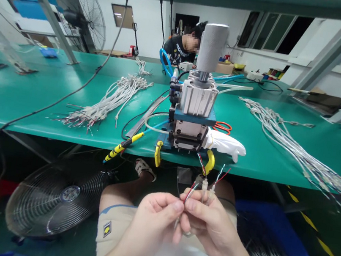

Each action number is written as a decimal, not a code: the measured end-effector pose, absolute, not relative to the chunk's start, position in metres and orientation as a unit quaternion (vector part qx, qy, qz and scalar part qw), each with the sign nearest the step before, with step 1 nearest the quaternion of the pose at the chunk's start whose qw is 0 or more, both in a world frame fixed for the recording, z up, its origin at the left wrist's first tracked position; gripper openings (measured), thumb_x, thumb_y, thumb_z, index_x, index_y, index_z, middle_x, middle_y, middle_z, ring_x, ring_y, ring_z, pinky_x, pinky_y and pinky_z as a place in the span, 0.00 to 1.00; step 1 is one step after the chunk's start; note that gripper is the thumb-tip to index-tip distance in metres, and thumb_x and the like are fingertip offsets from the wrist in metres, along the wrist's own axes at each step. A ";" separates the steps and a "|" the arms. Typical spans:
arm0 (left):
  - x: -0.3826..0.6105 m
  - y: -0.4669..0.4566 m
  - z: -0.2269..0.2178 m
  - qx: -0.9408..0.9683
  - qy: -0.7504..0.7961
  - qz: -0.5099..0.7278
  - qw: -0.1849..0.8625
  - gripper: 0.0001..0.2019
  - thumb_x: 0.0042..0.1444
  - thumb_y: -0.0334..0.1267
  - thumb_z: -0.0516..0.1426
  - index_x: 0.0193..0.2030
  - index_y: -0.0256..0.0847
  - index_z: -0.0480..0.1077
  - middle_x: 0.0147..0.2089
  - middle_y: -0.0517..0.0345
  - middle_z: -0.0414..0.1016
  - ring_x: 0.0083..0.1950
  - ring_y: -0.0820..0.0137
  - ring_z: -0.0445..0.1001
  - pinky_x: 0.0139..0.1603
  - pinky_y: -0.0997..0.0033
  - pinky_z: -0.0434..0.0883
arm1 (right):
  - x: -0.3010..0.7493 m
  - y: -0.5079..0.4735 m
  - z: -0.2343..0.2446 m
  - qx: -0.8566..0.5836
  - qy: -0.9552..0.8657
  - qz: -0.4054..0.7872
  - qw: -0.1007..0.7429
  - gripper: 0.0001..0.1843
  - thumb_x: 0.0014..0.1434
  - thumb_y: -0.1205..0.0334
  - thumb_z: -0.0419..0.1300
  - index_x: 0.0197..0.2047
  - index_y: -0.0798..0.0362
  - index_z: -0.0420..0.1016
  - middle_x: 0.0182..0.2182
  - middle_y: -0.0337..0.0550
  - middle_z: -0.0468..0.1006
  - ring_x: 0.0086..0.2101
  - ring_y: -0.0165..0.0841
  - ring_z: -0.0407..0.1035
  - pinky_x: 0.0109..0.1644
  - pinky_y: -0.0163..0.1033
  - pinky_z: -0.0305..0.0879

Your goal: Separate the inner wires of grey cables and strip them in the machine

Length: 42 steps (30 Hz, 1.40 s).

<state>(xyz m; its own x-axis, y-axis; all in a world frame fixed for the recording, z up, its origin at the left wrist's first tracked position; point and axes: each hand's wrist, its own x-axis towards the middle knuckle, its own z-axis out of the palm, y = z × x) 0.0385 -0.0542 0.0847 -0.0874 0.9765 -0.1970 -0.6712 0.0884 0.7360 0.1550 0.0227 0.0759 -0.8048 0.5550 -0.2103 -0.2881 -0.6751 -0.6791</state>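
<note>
Green bench [18, 96]: long work surface across the room, running left to right, metal frame overhead.

Floor fan [60, 199]: lies tilted under the bench, left of the person's knees.

Pneumatic wire machine [193, 114]: stands at the near edge of the bench, straight ahead of the person; knurled grey cylinder on top, blue plate at mid height, dark mouth low at the front, facing the hands.

Cable bundle, right [295, 151]: grey leads fanned across the bench, trailing off its right end.

Cable bundle, left [110, 102]: a smaller sheaf with coloured ends bared, well apart from the machine.

White glove [224, 143]: lies on the bench, touching the machine's right side.

Co-worker [182, 46]: seated at the far side, behind the machine.

Right hand [208, 221]: closed around a few cable ends [208, 189], which stand upright out of the fist, below and just in front of the machine's mouth.

Left hand [152, 215]: thumb and forefinger pinched together on one thin core, touching the right hand's thumb.

Coloured cores [201, 165]: red, green and pale strands splay from the white sleeves, pointing up toward the machine.

Step in hand, as I judge it: sorting the cores, singling one strand out of the held leads. The next move would call for the strands to be straightened and level at their tips, then offered squarely into the mouth with fingers kept back from it.
</note>
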 end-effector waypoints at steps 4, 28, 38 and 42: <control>0.038 -0.056 0.084 0.218 0.357 0.637 0.648 0.14 0.52 0.42 0.66 0.24 0.34 0.76 0.20 0.54 0.76 0.15 0.81 0.67 0.14 0.86 0.58 | 0.155 0.022 0.077 -0.203 -0.324 0.892 0.241 0.07 0.47 0.63 0.73 0.28 0.57 0.82 0.14 0.39 0.75 0.12 0.17 0.52 0.16 0.26 0.36; 0.049 -0.061 0.081 0.255 0.488 0.661 0.510 0.13 0.50 0.44 0.67 0.36 0.35 0.77 0.23 0.55 0.78 0.20 0.76 0.70 0.22 0.80 0.68 | 0.153 0.019 0.084 -0.274 -0.470 0.727 0.419 0.07 0.54 0.60 0.70 0.27 0.53 0.82 0.23 0.37 0.72 0.23 0.24 0.62 0.23 0.29 0.56; 0.053 -0.056 0.082 0.250 0.530 0.658 0.473 0.16 0.50 0.47 0.66 0.30 0.33 0.72 0.25 0.57 0.76 0.15 0.82 0.63 0.17 0.81 0.61 | 0.151 0.017 0.085 -0.254 -0.440 0.762 0.402 0.10 0.54 0.61 0.69 0.25 0.55 0.77 0.19 0.33 0.69 0.20 0.23 0.61 0.24 0.30 0.59; 0.053 -0.058 0.077 0.258 0.510 0.657 0.491 0.14 0.52 0.45 0.65 0.30 0.34 0.70 0.26 0.58 0.75 0.19 0.77 0.70 0.20 0.80 0.63 | 0.149 0.018 0.085 -0.273 -0.421 0.770 0.394 0.12 0.54 0.59 0.69 0.25 0.55 0.75 0.13 0.30 0.64 0.15 0.22 0.54 0.18 0.29 0.48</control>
